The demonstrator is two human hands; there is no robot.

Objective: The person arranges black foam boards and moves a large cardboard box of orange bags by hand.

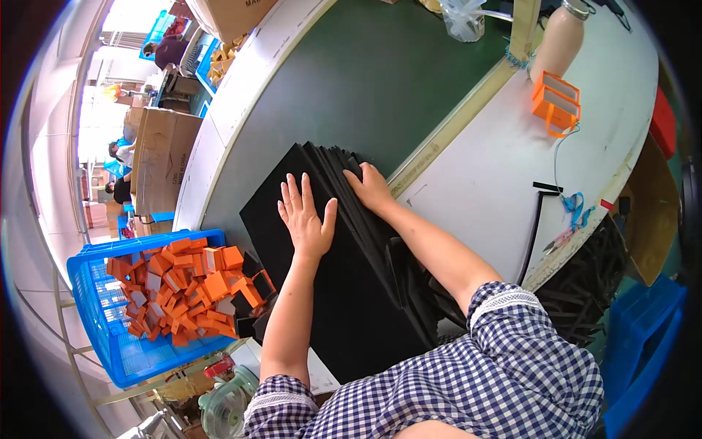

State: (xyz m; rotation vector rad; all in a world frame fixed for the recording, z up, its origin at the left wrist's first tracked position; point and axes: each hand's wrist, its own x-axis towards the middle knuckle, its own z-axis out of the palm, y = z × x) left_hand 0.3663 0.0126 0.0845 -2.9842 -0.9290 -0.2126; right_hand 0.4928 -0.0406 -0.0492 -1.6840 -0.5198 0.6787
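Observation:
A stack of large black sheets lies in front of me across the bench, with its layered edges fanned toward the right. My left hand rests flat on the top sheet, fingers spread. At the stack's right edge, my right hand is curled over the layered sheets, thumb on the near layers; its fingertips are partly hidden. More dark folded material lies beneath my right forearm.
A blue crate of small orange boxes stands left. On the white table to the right are a bottle, an orange box with a ribbon handle, blue ribbon and scissors. Black strips fill the lower right. Co-workers sit far left.

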